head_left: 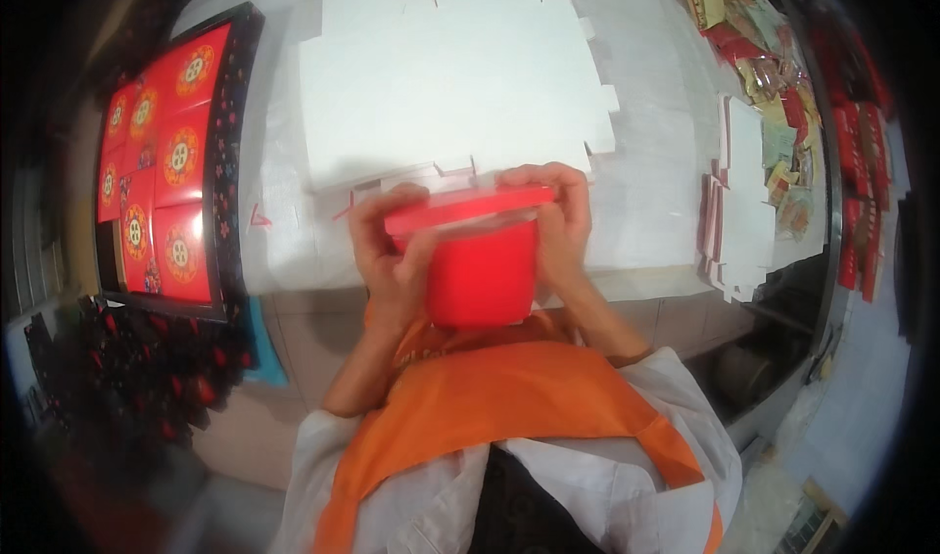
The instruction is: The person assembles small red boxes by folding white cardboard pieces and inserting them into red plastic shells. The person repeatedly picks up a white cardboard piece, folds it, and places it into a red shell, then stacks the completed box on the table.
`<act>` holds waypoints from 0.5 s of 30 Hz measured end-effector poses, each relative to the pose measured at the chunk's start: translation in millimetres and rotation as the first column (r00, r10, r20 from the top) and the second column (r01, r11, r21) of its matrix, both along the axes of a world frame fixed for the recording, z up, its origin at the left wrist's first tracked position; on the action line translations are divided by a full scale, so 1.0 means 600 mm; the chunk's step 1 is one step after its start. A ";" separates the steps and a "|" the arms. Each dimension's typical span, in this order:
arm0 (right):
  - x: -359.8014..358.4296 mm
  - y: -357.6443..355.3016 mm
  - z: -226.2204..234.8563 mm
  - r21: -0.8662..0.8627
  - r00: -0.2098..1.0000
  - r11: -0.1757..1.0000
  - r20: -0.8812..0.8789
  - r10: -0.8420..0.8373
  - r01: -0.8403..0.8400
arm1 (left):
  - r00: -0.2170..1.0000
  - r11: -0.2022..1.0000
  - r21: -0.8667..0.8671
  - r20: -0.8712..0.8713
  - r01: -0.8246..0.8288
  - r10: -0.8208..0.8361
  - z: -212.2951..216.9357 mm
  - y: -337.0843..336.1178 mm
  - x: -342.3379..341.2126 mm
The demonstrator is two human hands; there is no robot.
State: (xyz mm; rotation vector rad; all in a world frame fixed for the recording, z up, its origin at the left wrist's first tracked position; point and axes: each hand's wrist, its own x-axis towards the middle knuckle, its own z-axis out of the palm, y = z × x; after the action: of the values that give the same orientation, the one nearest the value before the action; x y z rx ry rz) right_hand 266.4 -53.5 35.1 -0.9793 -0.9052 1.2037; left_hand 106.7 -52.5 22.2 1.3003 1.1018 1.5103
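Between my two hands is a red cardboard box [482,275], held in front of my orange apron at the table's near edge. Its upper red flap [470,209] stands partly lifted, showing a pale edge beneath. My left hand [392,246] grips the box's left side, thumb on the near face and fingers curled at the flap's end. On the other side, my right hand [565,211] holds the right corner with fingers bent over the flap's top edge. Just beyond lies a stack of flat white card blanks [450,74] with notched edges. What is inside the box is hidden.
At the left, a dark patterned tray [227,153] holds several red boxes [181,153] with round gold emblems. More white card blanks [739,202] lie at the right, beside a heap of wrapped packets [769,74]. A pale sheet [676,143] covers the table.
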 end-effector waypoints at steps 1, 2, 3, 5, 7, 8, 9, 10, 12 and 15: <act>0.000 0.000 0.001 0.039 0.999 0.999 -0.008 0.032 -0.031 | 1.000 0.998 -0.054 -0.005 0.027 -0.028 0.012 0.002 0.000; 0.001 0.001 0.002 0.079 0.998 0.995 -0.014 0.064 -0.063 | 0.998 0.993 -0.108 -0.009 0.053 -0.055 0.022 0.003 0.000; 0.001 0.002 0.001 0.121 0.995 0.988 -0.023 0.097 -0.094 | 0.999 0.992 -0.116 -0.016 0.043 -0.045 0.025 0.005 0.002; 0.005 0.002 0.003 0.016 0.996 0.995 0.002 0.094 -0.094 | 0.999 0.991 -0.132 -0.031 0.023 -0.027 0.025 0.009 0.005; 0.007 0.004 0.004 -0.008 0.995 0.996 0.038 0.090 -0.090 | 0.996 0.992 -0.119 -0.066 0.047 -0.055 0.020 0.014 -0.001; 0.008 0.004 0.003 0.018 0.994 0.996 0.061 0.085 -0.086 | 0.994 0.992 -0.112 -0.083 0.060 -0.070 0.018 0.015 -0.004; 0.009 0.005 0.002 0.046 0.993 0.996 0.088 0.078 -0.082 | 0.994 0.992 -0.094 -0.070 0.081 -0.088 0.016 0.016 -0.006; 0.010 0.006 0.001 0.058 0.990 0.995 0.116 0.077 -0.084 | 0.993 0.992 -0.076 -0.057 0.101 -0.106 0.015 0.017 -0.008; 0.011 0.007 -0.003 0.083 0.982 0.993 0.174 0.072 -0.087 | 0.992 0.992 -0.052 -0.052 0.111 -0.114 0.011 0.016 -0.009; 0.015 0.007 -0.005 0.098 0.990 0.990 0.111 0.092 -0.103 | 0.992 0.996 -0.024 -0.081 0.091 -0.093 0.003 0.015 -0.010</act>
State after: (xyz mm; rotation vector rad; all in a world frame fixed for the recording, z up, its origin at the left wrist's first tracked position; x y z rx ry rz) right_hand 275.3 -49.2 31.9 -0.9315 -1.1003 1.1824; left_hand 100.7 -43.7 23.9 1.3912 1.0912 1.3848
